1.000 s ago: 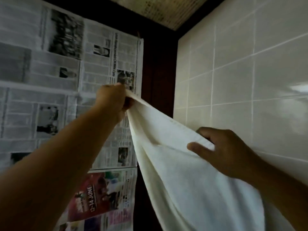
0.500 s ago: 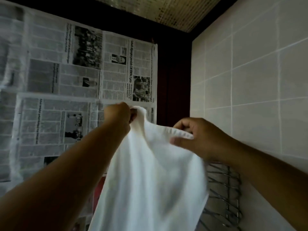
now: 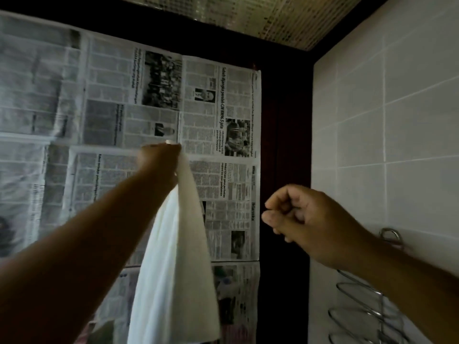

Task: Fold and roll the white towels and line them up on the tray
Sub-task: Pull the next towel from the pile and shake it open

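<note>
A white towel (image 3: 178,269) hangs straight down in front of me, bunched into a narrow drape. My left hand (image 3: 159,162) is raised and grips its top corner. My right hand (image 3: 300,214) hovers to the right of the towel with its fingers curled and holds nothing. A clear gap separates it from the cloth. No tray is in view.
Newspaper sheets (image 3: 124,115) cover the surface ahead. A dark wooden frame (image 3: 285,170) runs down beside them. The wall (image 3: 397,120) on the right is pale tile, with a chrome wire rack (image 3: 367,311) mounted low on it.
My right hand has let go of the towel's edge and pulled away to the right. The towel now hangs from my left hand alone, which has risen slightly.
</note>
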`<state>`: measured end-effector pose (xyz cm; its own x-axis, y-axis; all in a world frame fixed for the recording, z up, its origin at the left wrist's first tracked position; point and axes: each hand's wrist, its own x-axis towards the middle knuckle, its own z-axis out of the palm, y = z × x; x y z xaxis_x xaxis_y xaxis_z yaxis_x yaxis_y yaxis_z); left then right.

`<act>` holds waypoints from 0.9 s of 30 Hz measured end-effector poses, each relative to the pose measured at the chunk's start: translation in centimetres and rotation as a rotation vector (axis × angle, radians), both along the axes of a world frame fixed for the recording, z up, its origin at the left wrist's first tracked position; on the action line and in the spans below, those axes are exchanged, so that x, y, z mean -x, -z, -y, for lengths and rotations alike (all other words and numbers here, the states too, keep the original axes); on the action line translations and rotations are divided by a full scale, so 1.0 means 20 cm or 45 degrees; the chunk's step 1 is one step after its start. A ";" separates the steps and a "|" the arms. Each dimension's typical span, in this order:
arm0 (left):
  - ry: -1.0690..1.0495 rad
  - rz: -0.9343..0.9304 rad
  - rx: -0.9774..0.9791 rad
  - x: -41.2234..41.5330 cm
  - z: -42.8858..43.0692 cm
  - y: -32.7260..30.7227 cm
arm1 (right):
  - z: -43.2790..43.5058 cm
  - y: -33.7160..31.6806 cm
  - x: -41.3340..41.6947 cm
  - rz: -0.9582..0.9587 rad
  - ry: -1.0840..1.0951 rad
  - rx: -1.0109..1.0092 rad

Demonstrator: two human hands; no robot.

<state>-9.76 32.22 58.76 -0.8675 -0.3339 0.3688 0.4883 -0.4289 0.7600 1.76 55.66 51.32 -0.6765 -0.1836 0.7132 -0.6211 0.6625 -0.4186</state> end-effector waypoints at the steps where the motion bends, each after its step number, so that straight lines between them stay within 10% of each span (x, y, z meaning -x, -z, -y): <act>1: -0.024 -0.062 0.144 0.01 -0.03 0.00 | 0.05 0.01 0.01 0.076 0.013 0.011; 12: 0.050 -0.122 0.443 -0.05 -0.24 0.00 | 0.48 0.06 0.23 0.429 0.055 0.092; 19: 0.214 -0.019 0.400 -0.06 -0.21 0.00 | 0.37 0.06 0.38 0.331 0.149 0.421; 27: 0.248 -0.054 0.475 -0.09 -0.30 0.00 | 0.32 -0.01 0.36 -0.041 0.284 0.173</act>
